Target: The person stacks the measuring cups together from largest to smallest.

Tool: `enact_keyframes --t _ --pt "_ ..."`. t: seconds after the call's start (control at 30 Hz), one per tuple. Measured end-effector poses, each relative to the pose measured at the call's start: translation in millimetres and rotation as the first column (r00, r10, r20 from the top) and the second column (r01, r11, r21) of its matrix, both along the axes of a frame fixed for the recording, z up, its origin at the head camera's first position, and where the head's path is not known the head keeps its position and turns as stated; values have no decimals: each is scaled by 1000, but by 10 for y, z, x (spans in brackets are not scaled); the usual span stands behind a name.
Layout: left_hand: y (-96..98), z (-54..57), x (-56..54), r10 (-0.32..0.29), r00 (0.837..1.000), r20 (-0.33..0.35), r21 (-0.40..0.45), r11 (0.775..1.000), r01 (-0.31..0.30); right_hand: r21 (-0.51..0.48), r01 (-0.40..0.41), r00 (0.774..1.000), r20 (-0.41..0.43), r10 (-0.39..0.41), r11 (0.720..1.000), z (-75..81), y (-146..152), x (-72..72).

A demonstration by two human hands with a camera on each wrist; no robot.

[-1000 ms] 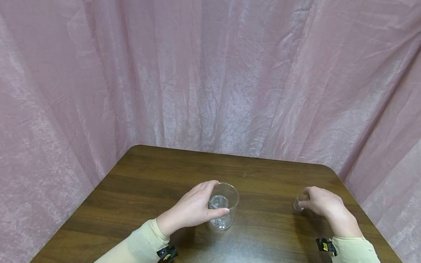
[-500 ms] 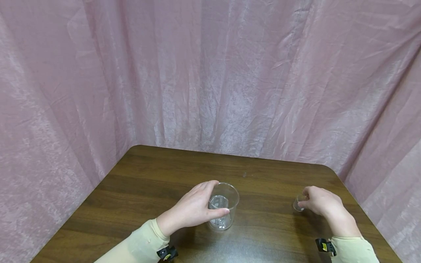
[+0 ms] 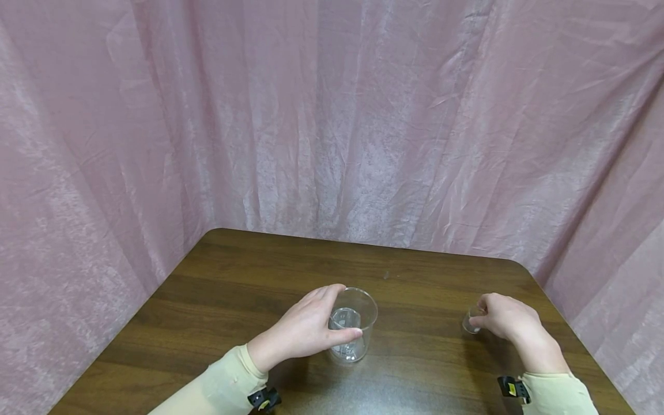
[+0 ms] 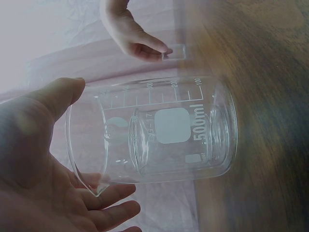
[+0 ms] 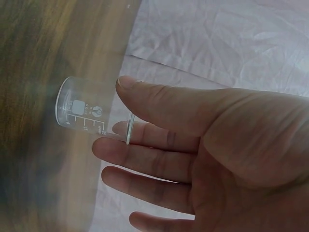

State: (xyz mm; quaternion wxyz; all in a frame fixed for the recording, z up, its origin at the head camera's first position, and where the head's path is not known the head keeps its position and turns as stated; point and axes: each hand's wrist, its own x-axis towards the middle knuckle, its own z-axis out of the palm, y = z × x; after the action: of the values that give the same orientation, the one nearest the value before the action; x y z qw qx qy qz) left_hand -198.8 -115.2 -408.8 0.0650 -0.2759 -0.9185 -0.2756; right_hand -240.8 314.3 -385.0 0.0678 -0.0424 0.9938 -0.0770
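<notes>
A large clear glass beaker (image 3: 358, 340), marked 500ml in the left wrist view, stands upright on the brown table. Inside it sits a smaller glass beaker (image 4: 169, 145). My left hand (image 3: 303, 328) grips the large beaker near its rim, thumb on the near side and fingers around the far side. Off to the right, a tiny graduated beaker (image 5: 89, 106) is upright at the table surface. The thumb and fingers of my right hand (image 3: 508, 320) pinch it by its rim, while the other fingers stretch out below it in the right wrist view.
The wood-grain table (image 3: 249, 265) has rounded far corners. Pink curtains (image 3: 332, 115) hang behind it and along both sides. A small faint mark (image 3: 386, 275) shows on the tabletop beyond the large beaker. Each wrist wears a black strap.
</notes>
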Motion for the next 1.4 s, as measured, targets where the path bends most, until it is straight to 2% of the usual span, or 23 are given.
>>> enact_keyframes --t 0.5,1.0,1.4 --pt "0 6 7 1 1000 2 -1 1000 -1 0 -10 1000 -15 10 1000 -32 -12 6" --pt "-5 16 17 -6 1000 -5 5 1000 6 -2 -30 997 -68 30 1000 -76 -75 -13" --pt "-1 22 15 -6 1000 -1 0 1000 6 5 -27 994 -103 28 1000 -19 -180 26"
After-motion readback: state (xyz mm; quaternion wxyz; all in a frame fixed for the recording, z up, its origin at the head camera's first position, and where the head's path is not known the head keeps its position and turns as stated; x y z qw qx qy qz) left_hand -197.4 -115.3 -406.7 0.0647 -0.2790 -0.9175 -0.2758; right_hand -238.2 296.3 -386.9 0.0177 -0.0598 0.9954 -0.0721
